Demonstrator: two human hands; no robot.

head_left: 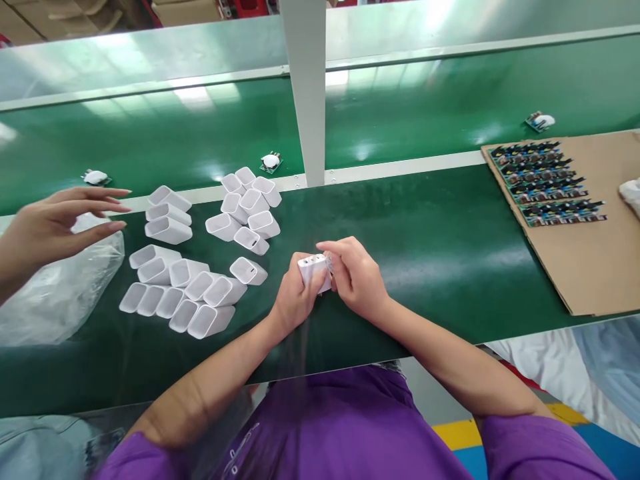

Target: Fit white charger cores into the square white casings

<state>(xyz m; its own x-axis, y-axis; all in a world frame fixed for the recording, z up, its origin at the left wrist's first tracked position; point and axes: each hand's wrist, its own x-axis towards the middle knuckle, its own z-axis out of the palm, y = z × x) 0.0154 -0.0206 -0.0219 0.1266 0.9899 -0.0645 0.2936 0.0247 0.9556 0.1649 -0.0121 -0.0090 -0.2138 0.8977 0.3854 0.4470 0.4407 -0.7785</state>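
Note:
Near the front edge of the bench, my left hand (pixel 295 293) is closed around a white charger housing (pixel 311 267) with small port slots along the face turned up. My right hand (pixel 357 273) is at the housing's right end, thumb and fingers bent together. Some small clear or silvery bit shows by those fingertips, too small to name. To the left of my hands, a single white housing (pixel 249 271) lies on its side with a slot visible inside. Beyond it, a group of open white housings (pixel 250 203) lies close together.
More white housings (pixel 183 287) lie to the left. A co-worker's open hand (pixel 60 220) reaches over a clear plastic bag (pixel 65 293). On the right, circuit boards (pixel 550 183) sit in rows on cardboard (pixel 565 267). A post (pixel 305 93) rises ahead; small boards (pixel 271 162) dot the green belt (pixel 200 133).

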